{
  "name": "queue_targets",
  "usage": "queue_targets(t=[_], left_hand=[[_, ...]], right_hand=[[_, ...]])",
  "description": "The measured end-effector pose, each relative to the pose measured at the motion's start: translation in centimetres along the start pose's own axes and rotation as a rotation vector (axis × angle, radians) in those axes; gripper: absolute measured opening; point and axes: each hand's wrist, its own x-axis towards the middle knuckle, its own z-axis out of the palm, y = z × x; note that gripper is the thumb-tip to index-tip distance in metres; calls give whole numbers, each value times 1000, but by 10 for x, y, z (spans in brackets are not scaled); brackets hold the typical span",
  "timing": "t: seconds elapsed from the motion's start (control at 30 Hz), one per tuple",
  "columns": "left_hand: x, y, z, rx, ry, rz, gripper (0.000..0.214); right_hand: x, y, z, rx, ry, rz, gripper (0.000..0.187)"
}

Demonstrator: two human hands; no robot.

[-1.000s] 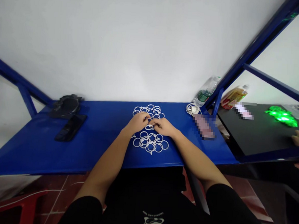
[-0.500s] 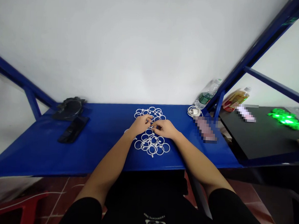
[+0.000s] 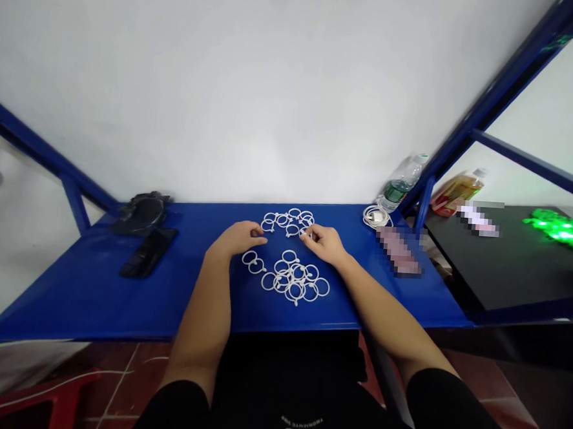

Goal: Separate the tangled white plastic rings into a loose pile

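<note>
Thin white rings, each with a small knob, lie in two groups on a blue table (image 3: 198,300). The far group (image 3: 282,220) is a loose cluster of several rings; the near group (image 3: 289,281) is an overlapping heap. My left hand (image 3: 240,237) is just left of the far group, thumb and fingers apart, holding nothing. My right hand (image 3: 324,244) pinches a white ring (image 3: 306,232) at the right end of the far group. Fingers partly hide that ring. Two linked-looking rings (image 3: 253,261) lie below my left hand, beside the heap.
At left lie a black plastic bag (image 3: 143,212) and a dark flat object (image 3: 149,253). A coiled white cable (image 3: 377,217), a water bottle (image 3: 399,186) and a blurred-out flat item (image 3: 401,250) sit at right. Blue frame bars (image 3: 423,203) rise beside a black table (image 3: 487,265) with glowing green lights (image 3: 560,229).
My hands were close together over the middle of the rings. The left has moved away to the left and opened; the right is now at a ring in the far group.
</note>
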Motion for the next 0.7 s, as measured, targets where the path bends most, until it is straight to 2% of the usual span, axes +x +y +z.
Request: queue_targets(t=[0.07, 0.17, 0.3, 0.4, 0.47, 0.53, 0.63, 0.7], left_hand=[[-5, -16, -9, 30, -149, -113, 33], [-9, -28, -11, 7, -212, -188, 41], [-4, -30, -3, -34, -245, -172, 29], [-1, -26, 2, -42, -249, -117, 21], [0, -19, 3, -42, -206, -69, 18], [0, -9, 4, -60, -92, -21, 15], [2, 13, 12, -161, 132, 42, 13], [4, 30, 22, -267, 184, 98, 21]], right_hand=[[1, 3, 0, 1, 9, 12, 31], [2, 5, 0, -26, 5, 1, 31], [2, 3, 0, -66, -13, -71, 26], [2, 2, 1, -109, -5, -17, 22], [2, 3, 1, -111, 13, 60, 20], [2, 5, 2, -78, 36, 106, 18], [3, 8, 4, 8, 85, 116, 18], [3, 8, 6, 67, 121, 95, 20]])
